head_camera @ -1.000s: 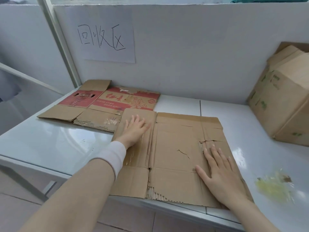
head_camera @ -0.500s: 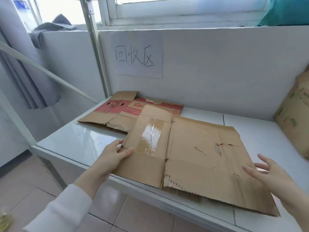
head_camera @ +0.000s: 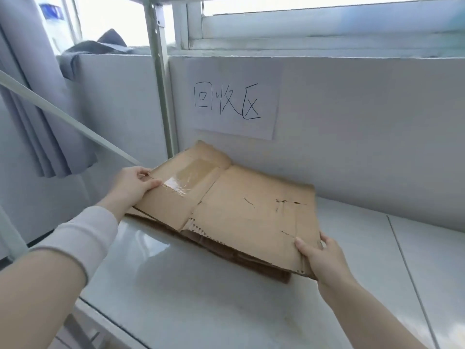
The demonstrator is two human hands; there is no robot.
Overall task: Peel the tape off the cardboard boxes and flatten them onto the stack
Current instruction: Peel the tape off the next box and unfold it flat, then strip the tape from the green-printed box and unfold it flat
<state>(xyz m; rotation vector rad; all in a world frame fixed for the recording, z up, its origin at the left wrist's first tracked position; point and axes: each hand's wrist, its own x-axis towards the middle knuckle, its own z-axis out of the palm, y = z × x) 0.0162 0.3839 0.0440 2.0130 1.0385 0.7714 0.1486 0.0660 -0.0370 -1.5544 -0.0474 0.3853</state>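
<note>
Head view: the flattened cardboard point(head_camera: 251, 210), pressed flat under both palms a second ago, is now raised off the tabletop point(head_camera: 201, 298) at its near edge and has shifted toward 10 o'clock, covering the red-printed flat box. The left hand point(head_camera: 136, 183) pinches its 9 o'clock edge and the right hand point(head_camera: 319, 258) grips the 5 o'clock corner. Clear tape point(head_camera: 181, 182) remains beside the left thumb. Stacking looks nearly done, but that tape is still unpeeled.
</note>
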